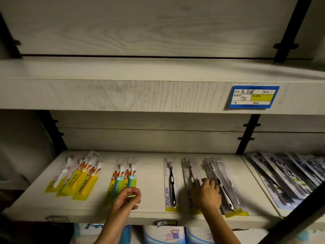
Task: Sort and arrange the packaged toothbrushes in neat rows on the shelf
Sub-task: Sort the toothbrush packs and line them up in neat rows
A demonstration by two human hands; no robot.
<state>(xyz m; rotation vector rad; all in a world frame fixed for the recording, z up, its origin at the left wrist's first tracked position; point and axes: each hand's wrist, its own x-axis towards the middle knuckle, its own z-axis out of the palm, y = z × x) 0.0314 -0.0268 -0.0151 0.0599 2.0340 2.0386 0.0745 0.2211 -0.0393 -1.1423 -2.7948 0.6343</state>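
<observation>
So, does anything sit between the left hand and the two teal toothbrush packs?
Nothing visible does. The left hand is at the lower ends of the two teal toothbrush packs, overlapping them in this view; whether it touches them cannot be told.

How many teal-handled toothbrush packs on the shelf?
2 yellow-card packs of teal-handled toothbrushes, side by side, centre-left: left one, right one. Left hand partly covers their lower ends; others may lie beneath.

Widest bare shelf [151, 173] lane: just left of black pack [170, 182], up to teal packs [123, 175]; left hand [127, 198] crowds its front. Right of black pack: thin gap, then right hand [207, 192] on grey pack [190, 173]. Overhead: upper shelf [123, 94].
</observation>
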